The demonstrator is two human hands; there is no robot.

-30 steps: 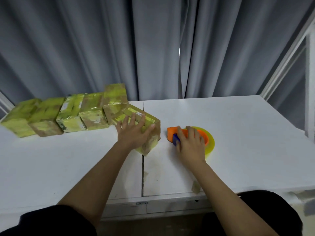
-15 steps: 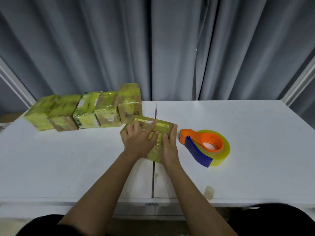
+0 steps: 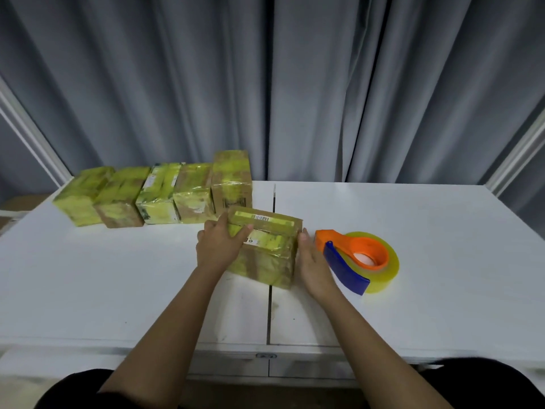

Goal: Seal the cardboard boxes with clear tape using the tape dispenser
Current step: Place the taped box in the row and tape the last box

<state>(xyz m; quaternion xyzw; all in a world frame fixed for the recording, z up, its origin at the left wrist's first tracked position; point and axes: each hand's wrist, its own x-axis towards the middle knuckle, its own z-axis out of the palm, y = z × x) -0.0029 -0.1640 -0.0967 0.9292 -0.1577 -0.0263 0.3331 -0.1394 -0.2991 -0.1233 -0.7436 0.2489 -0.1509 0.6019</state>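
The cardboard box (image 3: 267, 249) between my hands is brown and matt under glossy, crinkled yellowish tape. My tape dispenser (image 3: 351, 255) is smooth orange and blue plastic. The table (image 3: 427, 237) is smooth matt white, the curtain (image 3: 295, 84) soft grey cloth.

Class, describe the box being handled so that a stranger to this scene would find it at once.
Start at the white table before the grey curtain, with five taped boxes in a row at its back left. The box lies in front of that row's right end, beside the tape dispenser. It alone sits between two hands.
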